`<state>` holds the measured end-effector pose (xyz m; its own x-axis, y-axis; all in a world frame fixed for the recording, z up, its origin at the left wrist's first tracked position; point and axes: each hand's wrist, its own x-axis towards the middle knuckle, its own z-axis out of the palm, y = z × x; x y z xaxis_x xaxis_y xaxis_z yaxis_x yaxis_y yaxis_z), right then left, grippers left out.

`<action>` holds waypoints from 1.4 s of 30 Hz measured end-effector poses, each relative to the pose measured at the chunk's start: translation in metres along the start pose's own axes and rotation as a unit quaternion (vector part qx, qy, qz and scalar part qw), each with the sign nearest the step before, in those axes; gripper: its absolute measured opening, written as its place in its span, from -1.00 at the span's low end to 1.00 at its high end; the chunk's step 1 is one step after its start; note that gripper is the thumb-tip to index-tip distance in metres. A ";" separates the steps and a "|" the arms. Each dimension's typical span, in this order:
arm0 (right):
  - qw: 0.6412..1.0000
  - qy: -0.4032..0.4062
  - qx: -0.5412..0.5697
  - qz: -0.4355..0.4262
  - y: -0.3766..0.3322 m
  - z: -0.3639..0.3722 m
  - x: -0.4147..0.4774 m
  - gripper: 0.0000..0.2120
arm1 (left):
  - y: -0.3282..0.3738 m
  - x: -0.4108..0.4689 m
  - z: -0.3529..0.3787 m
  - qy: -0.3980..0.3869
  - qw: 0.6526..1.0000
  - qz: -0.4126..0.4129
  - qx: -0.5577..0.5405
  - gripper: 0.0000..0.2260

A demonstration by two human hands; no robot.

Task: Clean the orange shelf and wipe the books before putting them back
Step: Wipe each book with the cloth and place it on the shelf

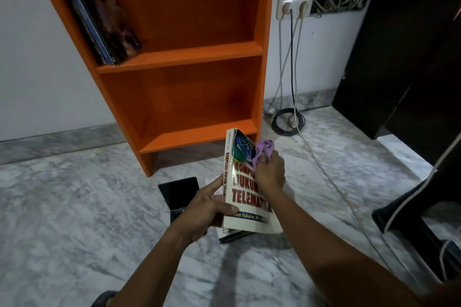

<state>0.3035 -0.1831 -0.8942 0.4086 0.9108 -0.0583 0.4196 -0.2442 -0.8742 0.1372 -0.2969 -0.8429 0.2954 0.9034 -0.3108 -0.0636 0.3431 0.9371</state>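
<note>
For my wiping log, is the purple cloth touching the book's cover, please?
Touching: the head view shows the right hand pressing the purple cloth against the book cover.

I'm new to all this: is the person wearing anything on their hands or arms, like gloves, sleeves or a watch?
Nothing shows. The left hand and right hand are ungloved. The left forearm and right forearm are uncovered down to the picture's edge, with no sleeve in view. No watch or bracelet shows at either wrist; the light is too dim to rule out rings.
</note>
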 end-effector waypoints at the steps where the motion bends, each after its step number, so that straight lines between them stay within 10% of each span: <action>1: 0.999 0.005 -0.004 -0.040 -0.007 -0.003 -0.003 -0.71 | 0.001 0.000 0.002 -0.003 1.000 0.005 -0.001 -0.28; 12: 0.886 -0.186 0.048 -0.421 -0.011 -0.027 -0.074 -0.68 | 0.030 0.012 -0.023 0.090 0.991 0.060 -0.082 -0.41; 17: 0.960 -0.142 0.214 -0.113 0.042 -0.026 -0.056 -0.70 | 0.047 0.007 -0.040 0.068 0.989 0.066 -0.111 -0.42; 21: 0.850 -0.191 0.461 0.167 0.015 -0.045 -0.045 -0.59 | 0.054 0.009 -0.037 0.023 0.985 0.077 -0.151 -0.42; 23: 0.766 -0.288 0.547 0.177 -0.018 -0.059 -0.048 -0.61 | 0.054 0.010 -0.033 0.002 0.986 0.078 -0.148 -0.40; 27: 0.758 -0.329 0.547 0.133 -0.051 -0.066 -0.045 -0.74 | 0.056 0.013 -0.032 0.009 0.991 0.066 -0.112 -0.45; 35: 0.949 -0.147 0.230 -0.156 -0.056 -0.056 -0.054 -0.83 | 0.068 0.024 -0.007 0.184 0.971 0.101 0.115 -0.64; 39: 0.888 -0.045 0.001 -0.458 -0.035 -0.033 -0.087 -0.72 | 0.089 0.033 0.010 0.182 0.973 0.047 -0.132 -0.41; 42: 0.853 -0.085 -0.137 -0.497 -0.017 -0.022 -0.088 -0.41 | 0.078 0.032 -0.003 0.266 0.940 0.040 -0.208 -0.56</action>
<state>0.2781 -0.2664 -0.8641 -0.3725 0.7428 0.5563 0.6730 0.6290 -0.3892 0.1385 -0.2400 -0.7803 -0.2383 0.8936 -0.3804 -0.4658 0.2386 0.8521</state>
